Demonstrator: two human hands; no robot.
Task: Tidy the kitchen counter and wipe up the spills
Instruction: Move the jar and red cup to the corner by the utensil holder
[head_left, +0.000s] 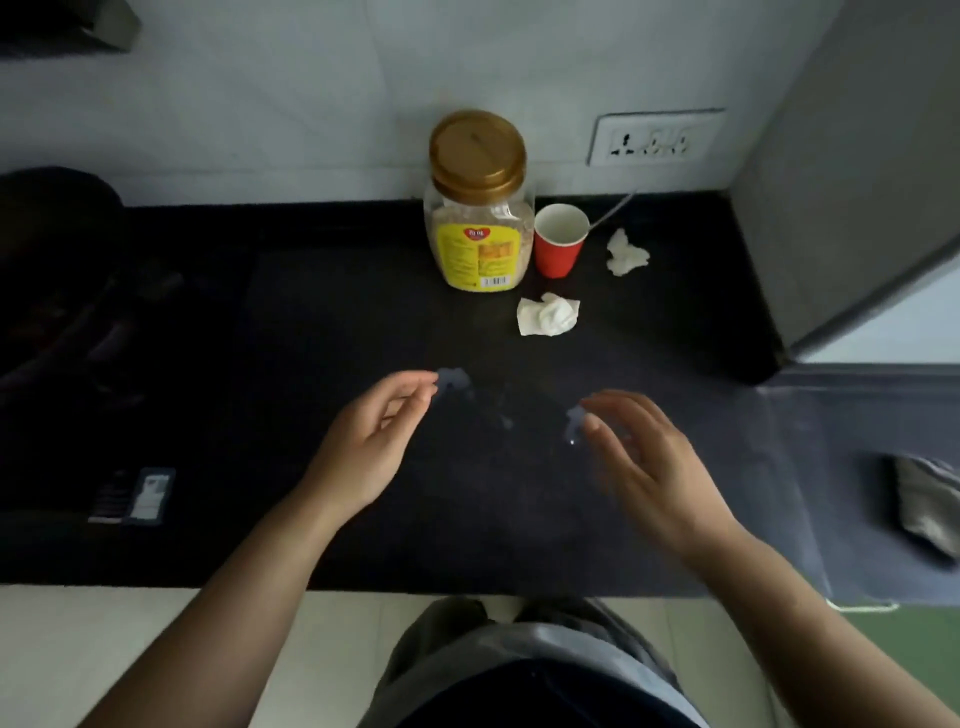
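Note:
On the dark counter (322, 322) a thin spill (457, 382) glistens in patches between my hands. My left hand (371, 441) hovers just left of it, fingers loosely curled and holding nothing. My right hand (644, 462) hovers to the right of the spill, fingers relaxed and spread, also holding nothing. Farther back stand a clear jar (478, 208) with a gold lid and yellow label and a red paper cup (560, 239), side by side. One crumpled white tissue (548, 314) lies in front of the cup, and another crumpled tissue (626, 252) lies to its right.
A grey appliance side (841, 182) walls off the counter's right end. A wall socket (657, 137) sits behind the cup. A grey cloth (924, 501) lies at the far right. A dark bulky object (57, 260) fills the left end. The counter's front edge runs just before my legs.

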